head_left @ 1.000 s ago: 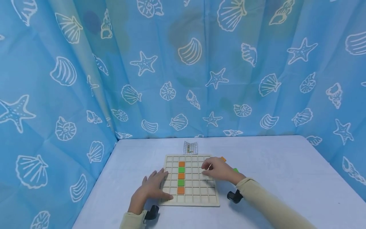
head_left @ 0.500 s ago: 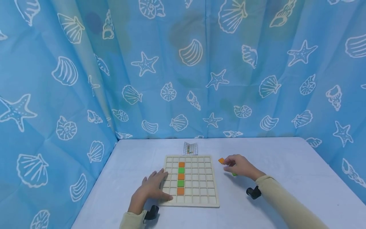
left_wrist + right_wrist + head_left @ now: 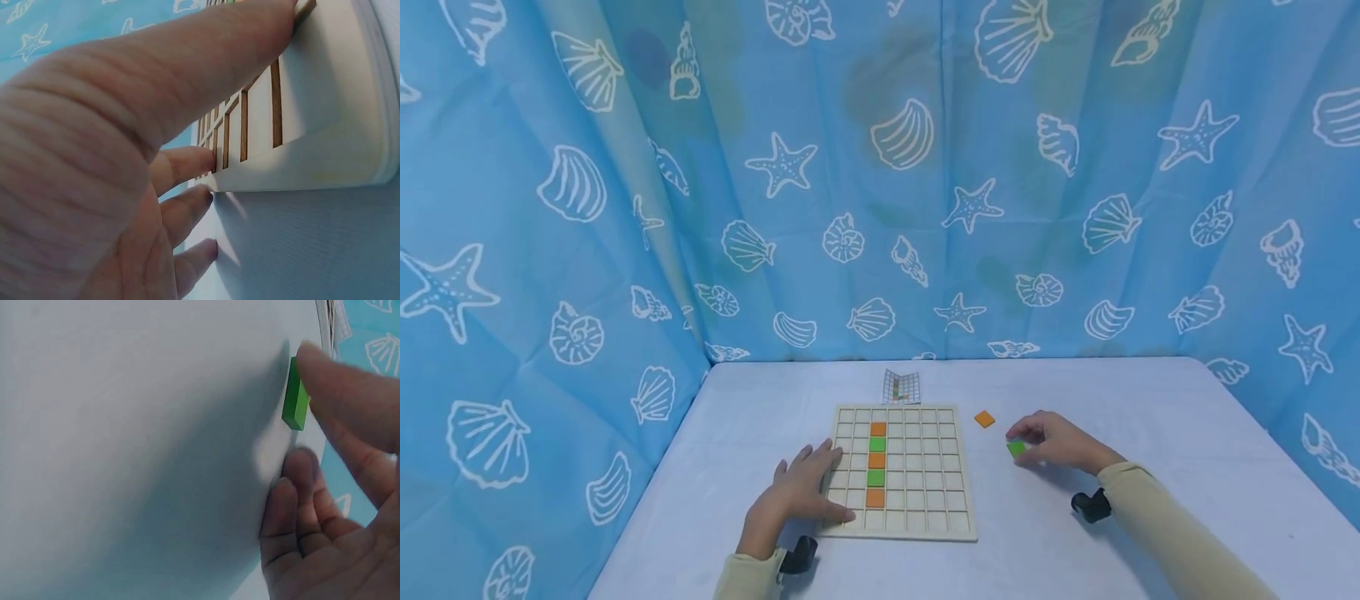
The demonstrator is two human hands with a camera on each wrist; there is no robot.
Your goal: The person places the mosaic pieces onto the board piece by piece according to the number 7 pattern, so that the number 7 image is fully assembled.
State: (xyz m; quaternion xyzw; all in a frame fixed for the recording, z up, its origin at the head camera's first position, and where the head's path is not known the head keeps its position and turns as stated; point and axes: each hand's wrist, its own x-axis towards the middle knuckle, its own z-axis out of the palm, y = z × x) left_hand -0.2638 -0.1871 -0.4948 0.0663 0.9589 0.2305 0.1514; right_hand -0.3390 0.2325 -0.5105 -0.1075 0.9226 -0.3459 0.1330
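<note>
Pinching green tile [image 3: 1017, 448] at fingertips, right hand [image 3: 1060, 442] curled on table [image 3: 1150, 433].

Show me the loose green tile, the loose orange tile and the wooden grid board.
green tile [image 3: 1017, 448], head view, its top face.
orange tile [image 3: 984, 419], head view, its centre.
wooden grid board [image 3: 925, 479], head view, empty cells.

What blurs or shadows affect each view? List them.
Head view: sharp, even light, wide-angle bend in the curtain. Left wrist view: the left hand fills the frame, soft, the grid board clearer. Right wrist view: the right hand casts a broad shadow beside the green tile.
</note>
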